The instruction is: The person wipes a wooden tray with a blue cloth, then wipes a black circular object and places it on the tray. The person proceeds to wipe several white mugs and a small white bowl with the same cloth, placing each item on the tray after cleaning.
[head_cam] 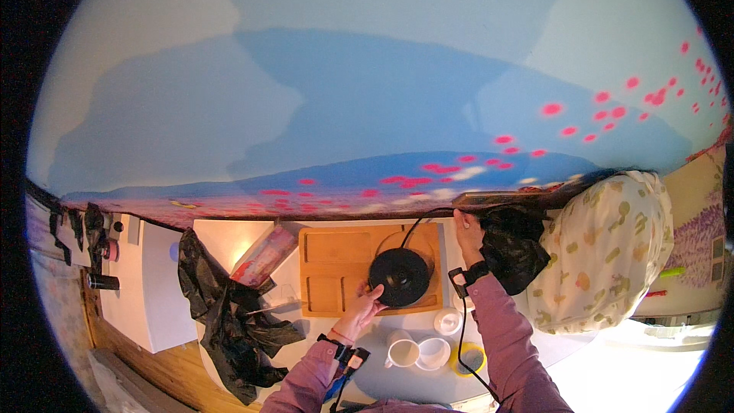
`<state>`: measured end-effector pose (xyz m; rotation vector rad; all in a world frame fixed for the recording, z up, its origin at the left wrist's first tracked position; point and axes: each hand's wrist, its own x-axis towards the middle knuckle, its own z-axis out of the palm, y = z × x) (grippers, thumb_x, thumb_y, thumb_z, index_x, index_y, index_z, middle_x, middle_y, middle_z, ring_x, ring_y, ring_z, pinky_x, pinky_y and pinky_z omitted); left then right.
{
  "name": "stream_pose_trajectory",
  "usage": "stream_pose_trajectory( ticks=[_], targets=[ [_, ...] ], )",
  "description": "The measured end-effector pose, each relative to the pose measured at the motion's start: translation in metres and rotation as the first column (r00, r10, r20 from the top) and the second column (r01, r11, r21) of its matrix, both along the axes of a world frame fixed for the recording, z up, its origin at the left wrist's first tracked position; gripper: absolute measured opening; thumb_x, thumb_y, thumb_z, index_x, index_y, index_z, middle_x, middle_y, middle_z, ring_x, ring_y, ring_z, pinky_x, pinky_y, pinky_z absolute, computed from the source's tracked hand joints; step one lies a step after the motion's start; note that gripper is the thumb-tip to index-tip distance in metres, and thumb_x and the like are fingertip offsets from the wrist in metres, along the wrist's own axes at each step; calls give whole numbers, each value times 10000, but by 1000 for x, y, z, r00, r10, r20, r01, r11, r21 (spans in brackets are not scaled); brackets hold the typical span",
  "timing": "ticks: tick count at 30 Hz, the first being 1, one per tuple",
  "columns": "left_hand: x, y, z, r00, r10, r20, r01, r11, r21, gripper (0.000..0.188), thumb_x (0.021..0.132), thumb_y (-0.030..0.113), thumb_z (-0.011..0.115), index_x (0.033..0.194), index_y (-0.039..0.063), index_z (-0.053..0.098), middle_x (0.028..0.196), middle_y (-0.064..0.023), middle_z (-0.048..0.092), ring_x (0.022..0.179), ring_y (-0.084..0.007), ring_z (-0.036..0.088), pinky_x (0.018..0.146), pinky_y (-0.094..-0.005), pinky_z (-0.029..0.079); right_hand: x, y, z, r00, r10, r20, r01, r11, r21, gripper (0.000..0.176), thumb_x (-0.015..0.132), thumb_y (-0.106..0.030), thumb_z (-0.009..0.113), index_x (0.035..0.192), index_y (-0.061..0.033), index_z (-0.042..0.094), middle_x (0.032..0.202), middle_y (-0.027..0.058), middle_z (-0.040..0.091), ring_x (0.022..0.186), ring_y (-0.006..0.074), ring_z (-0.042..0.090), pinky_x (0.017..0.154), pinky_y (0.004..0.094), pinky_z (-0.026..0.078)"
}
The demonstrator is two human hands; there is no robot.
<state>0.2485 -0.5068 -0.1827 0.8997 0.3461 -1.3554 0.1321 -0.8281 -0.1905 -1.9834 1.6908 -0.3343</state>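
Observation:
My left hand grips the near left rim of a round black appliance base, which looks like a kettle base. The base sits over the right part of a wooden compartment tray, partly covering a round outline there. A black cord rises from the base and curves toward the wall. My right hand reaches forward beside the tray, its fingertips at the wall near the cord's far end. Whether those fingers hold the cord or a plug cannot be made out.
Nearer me are two white cups, a white lid and a yellow tape roll. Black plastic bags flank the tray. A printed box leans left; a patterned fabric bundle stands right.

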Motion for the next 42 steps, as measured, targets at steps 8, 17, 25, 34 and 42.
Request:
stream_pose_trajectory(
  ticks=[8,17,25,34,42],
  targets=[
    [-16,-8,-7,997,55,50,-53,998,-43,381,930,111,679,1236,106,452,1228,-81,599,1071,-248,636,871,-465,579,26,18,-23,800,-97,592,-135,932,335,462,943,-480,620,1025,-28,668,876,79,694,806,248,656,710,375,498],
    [-11,-7,-6,993,34,113,-30,999,-38,458,911,75,693,1294,125,446,1270,-100,589,1103,-287,631,869,-509,587,64,52,-2,911,366,192,-349,930,-117,214,894,-302,682,915,-89,691,814,107,698,815,297,655,705,420,506],
    [-10,-12,6,957,-96,273,81,995,64,483,901,100,712,1297,75,437,1230,-107,603,996,-262,673,762,-438,631,73,47,11,850,526,-10,-524,844,-116,254,892,-356,664,874,-107,709,796,94,696,837,333,638,759,475,507],
    [-15,-14,-4,945,-198,260,189,980,61,570,906,126,713,1374,84,391,1261,-102,597,1040,-260,657,764,-437,627,81,48,7,900,431,-64,-431,902,14,346,844,-436,680,851,-93,724,819,120,715,828,341,687,724,473,536],
    [-11,-19,1,910,-220,351,236,972,-5,552,935,195,686,1388,112,382,1326,-101,544,1073,-238,637,750,-402,621,80,39,-8,896,427,-121,-437,897,-68,379,831,-429,692,774,-55,718,763,146,703,754,345,686,691,453,542]
  ],
)
